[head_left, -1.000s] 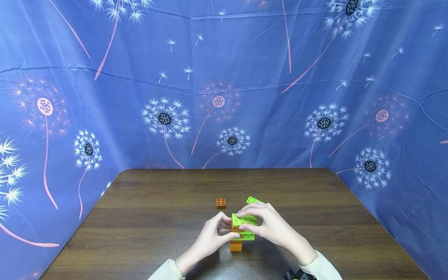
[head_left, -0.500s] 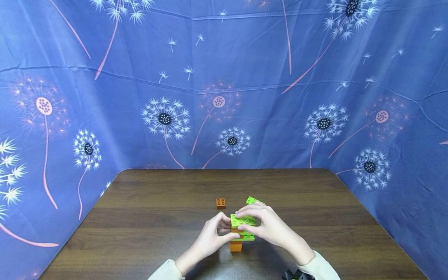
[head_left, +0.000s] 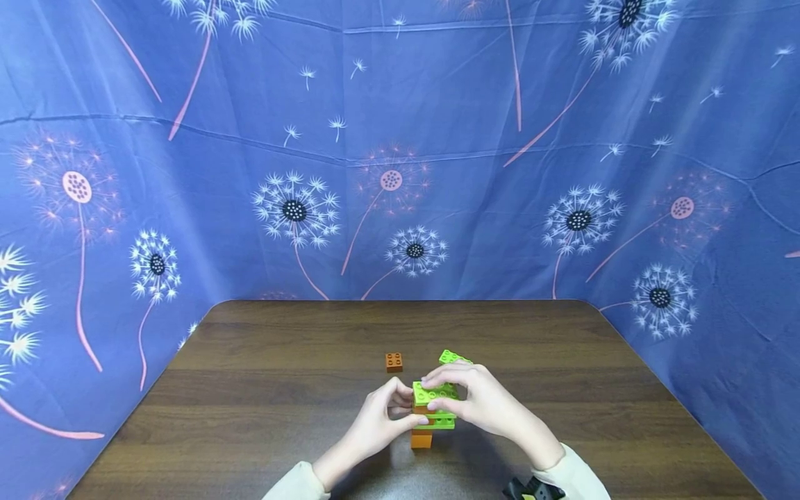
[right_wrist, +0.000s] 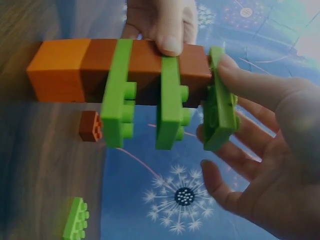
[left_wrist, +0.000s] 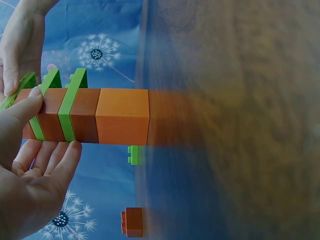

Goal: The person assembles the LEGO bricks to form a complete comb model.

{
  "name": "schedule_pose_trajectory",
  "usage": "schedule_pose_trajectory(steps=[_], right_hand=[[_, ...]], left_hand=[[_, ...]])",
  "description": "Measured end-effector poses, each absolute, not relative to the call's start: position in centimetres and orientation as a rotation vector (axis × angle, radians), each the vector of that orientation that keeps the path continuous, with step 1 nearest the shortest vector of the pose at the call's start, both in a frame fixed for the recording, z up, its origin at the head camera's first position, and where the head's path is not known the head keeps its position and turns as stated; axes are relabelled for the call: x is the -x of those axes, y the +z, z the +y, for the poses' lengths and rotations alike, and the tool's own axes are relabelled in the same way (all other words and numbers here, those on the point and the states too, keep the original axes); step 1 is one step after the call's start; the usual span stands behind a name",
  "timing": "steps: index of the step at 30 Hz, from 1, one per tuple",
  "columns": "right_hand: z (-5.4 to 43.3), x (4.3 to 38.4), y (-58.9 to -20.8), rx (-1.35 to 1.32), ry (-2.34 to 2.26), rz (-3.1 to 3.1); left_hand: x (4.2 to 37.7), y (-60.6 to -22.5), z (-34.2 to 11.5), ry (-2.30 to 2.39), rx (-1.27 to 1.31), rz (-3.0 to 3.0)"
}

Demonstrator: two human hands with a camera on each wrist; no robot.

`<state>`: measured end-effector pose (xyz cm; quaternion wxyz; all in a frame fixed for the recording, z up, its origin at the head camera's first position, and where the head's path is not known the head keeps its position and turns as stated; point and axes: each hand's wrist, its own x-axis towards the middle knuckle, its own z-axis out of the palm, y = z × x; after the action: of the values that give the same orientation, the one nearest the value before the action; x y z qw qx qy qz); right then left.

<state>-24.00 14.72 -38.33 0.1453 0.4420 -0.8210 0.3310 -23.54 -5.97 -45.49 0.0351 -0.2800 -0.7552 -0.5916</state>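
Nine pieces show in all: one orange brick (left_wrist: pixel 123 117), four brown bricks and four green plates. Seven of them form an upright tower (left_wrist: pixel 84 117): the orange brick at the bottom, then three brown bricks alternating with three green plates, a plate topmost. All three plates jut out to the person's right, well past the bricks. The lower plate (right_wrist: pixel 114 115) and the middle plate (right_wrist: pixel 170 110) lie level and parallel; the top plate (right_wrist: pixel 222 110) is tilted against the upper brown brick, and whether it is seated cannot be told. The other two pieces are apart, beyond the tower: a loose brown brick (head_left: pixel 394 362) with four studs, and a loose green plate (head_left: pixel 451 357), partly hidden in the head view.

The left hand (head_left: pixel 381 417) is curved, partly closed, and grips the upper tower, its thumb across the near side by the middle plate and its fingers on the opposite side. The right hand (head_left: pixel 484 399) has thumb and fingers bent, only a plate's breadth apart, pinching the top plate with the thumb at its near edge.

The tower stands on a dark brown wood-grain worktop (head_left: pixel 262 389), glossy enough to mirror the orange. Blue cloth (head_left: pixel 475 90) printed with white and pink dandelions hangs behind and at both sides. Pale sleeves (head_left: pixel 571 476) cover the forearms.
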Motion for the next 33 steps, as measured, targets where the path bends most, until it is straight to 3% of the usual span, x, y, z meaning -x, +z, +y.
schedule_pose_trajectory(steps=[33], right_hand=[[14.33, 23.73, -37.91, -1.245, 0.950, -2.426]], left_hand=[[23.51, -45.72, -6.01, -1.793, 0.919, -2.294]])
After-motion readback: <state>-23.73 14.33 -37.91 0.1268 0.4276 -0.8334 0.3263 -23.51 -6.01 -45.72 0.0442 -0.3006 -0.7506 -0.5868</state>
